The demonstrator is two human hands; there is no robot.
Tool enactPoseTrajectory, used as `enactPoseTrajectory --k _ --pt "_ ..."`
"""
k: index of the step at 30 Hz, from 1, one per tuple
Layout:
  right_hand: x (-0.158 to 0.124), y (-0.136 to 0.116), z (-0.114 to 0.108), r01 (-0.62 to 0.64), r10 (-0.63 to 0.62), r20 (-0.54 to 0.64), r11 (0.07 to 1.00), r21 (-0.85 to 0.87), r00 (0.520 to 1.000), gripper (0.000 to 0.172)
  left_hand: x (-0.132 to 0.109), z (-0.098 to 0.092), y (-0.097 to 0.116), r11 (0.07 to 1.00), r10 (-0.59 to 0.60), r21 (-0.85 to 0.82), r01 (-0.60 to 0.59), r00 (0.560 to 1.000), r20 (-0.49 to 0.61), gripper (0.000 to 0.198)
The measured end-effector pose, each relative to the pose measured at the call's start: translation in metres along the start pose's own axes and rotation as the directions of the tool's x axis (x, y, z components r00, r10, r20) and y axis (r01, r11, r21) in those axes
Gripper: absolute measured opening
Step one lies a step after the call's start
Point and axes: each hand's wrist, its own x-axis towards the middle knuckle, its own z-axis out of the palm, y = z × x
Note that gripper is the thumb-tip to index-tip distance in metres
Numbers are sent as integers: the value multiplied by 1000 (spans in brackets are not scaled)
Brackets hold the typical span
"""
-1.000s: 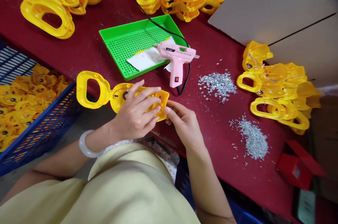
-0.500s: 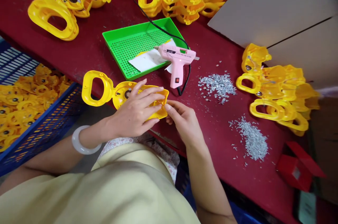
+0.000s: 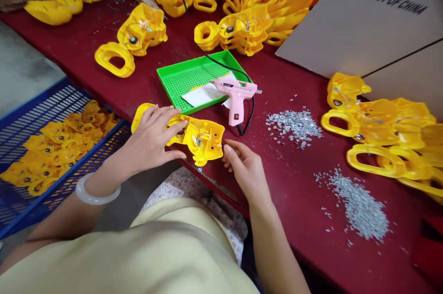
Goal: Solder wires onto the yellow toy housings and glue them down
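Note:
A yellow plastic shell half [image 3: 207, 139] lies hollow side up at the table's near edge, with wires and a small circuit board inside. My left hand [image 3: 152, 139] rests across its loop end, fingers stretched and apart, hiding part of the loop and the round speaker. At the shell's right end is my right hand [image 3: 244, 162], its thumb and forefinger pinched by the rim. Whatever those fingertips hold is hidden. Beyond the shell, a pink glue gun [image 3: 237, 98] lies partly on a green perforated tray [image 3: 164, 81].
To the right are a pile of small clear discs [image 3: 294, 127] and a pile of small screws [image 3: 363, 208]. Stacked yellow shells [image 3: 377, 123] stand by a large carton [image 3: 367, 21]. More shells [image 3: 242, 26] fill the back. A blue crate [image 3: 104, 146] of yellow parts sits lower left.
My left hand has slid left along the shell, uncovering its wires and board. My right hand stays pinched near the right end. The camera view has shifted, showing more of the table's back.

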Motion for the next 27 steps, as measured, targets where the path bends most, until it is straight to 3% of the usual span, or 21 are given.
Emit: enactPoseTrajectory --k 5,9,13,17,21,24,27 --pt "-18 14 -15 18 -18 -81 1000 -2 997 50 -12 4 1 1000 -10 5 10 1000 -24 47" --pt "-36 31 -36 5 -15 -201 999 -53 979 51 -19 4 9 997 -61 -57 57 996 -62 50" --pt "-49 46 -55 -14 -8 -289 997 -74 957 56 -21 4 11 997 -51 50 54 997 -52 49" --pt "-58 52 -60 -2 -22 -332 998 -70 943 58 -24 8 11 996 -62 63 70 991 -120 52" --pt "-61 57 -59 13 -44 -324 995 -99 945 60 -37 7 12 991 13 137 16 978 -209 47" --pt "-60 60 -61 24 -56 -290 994 -111 955 59 -40 -6 -4 979 -16 183 86 935 -354 53" --pt "-58 61 -62 42 -72 -271 992 -117 960 58 -23 -29 -46 949 -121 191 250 850 -513 60"
